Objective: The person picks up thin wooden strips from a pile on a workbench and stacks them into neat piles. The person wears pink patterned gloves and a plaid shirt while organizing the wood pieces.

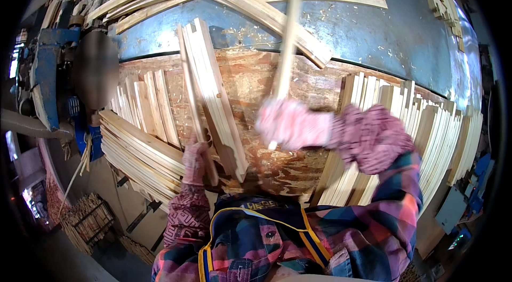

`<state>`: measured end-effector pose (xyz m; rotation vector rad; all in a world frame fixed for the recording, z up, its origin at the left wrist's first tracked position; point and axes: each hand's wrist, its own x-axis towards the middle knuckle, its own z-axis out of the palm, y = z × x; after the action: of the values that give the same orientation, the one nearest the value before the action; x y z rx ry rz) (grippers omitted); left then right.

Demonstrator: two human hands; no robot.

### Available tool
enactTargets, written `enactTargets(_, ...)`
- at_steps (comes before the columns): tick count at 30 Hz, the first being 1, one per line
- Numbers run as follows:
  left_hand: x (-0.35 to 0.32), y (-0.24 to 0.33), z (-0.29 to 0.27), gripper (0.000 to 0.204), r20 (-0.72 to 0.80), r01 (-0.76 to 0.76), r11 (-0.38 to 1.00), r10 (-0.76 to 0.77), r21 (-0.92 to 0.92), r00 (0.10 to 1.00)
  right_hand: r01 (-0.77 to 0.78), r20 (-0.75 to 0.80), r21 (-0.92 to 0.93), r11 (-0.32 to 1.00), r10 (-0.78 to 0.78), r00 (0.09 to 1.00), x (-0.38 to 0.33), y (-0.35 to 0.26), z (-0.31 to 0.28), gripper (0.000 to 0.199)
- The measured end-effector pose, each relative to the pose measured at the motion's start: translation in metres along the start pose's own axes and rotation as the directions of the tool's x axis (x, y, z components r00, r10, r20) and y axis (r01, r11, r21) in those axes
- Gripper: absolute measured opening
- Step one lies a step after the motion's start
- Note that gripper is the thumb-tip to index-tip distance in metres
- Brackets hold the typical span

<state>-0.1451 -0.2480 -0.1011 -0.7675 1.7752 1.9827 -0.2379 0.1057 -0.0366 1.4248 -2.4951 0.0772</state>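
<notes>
My right hand [293, 122], in a pink glove and smeared by motion, grips a pale wooden strip [288, 50] that points away from me over the board. Lower left, my left hand [196, 156], gloved in pink too, is closed around a narrow wooden strip [193, 95] tilted lengthwise. Just right of that strip lies a small bundle of wooden strips [216, 95]. Beneath these is a worn, brown wooden board [256, 71]. Patterned pink sleeves cover both forearms.
Rows of wooden strips stand along the board's left [154, 103] and right [434, 138]. A curved stack of strips [136, 146] sits nearer left. Beyond, a blue metal table [368, 26] carries loose boards [261, 10] and shavings. Blue machinery [45, 79] stands far left.
</notes>
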Motion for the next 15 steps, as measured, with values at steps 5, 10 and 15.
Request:
enactTargets(5, 0.019, -0.022, 0.015, 0.067, -0.014, -0.066, 0.844, 0.086, 0.532, 0.996, -0.097, 0.102, 0.994, -0.050, 0.101, 0.990, 0.005, -0.133, 0.128, 0.015)
enactTargets(10, 0.042, 0.029, 0.100, 0.132, -0.154, 0.020, 0.373, 0.332, 0.927, 0.930, -0.184, 0.274, 0.845, 0.503, -0.112, 0.955, 0.045, -0.109, 0.086, 0.021)
enactTargets(15, 0.054, 0.070, 0.125, 0.127, -0.262, 0.218, 0.279, 0.134, 0.935, 0.956, -0.607, 0.279, 0.346, 0.715, 0.539, 0.794, 0.059, 0.063, 0.074, 0.030)
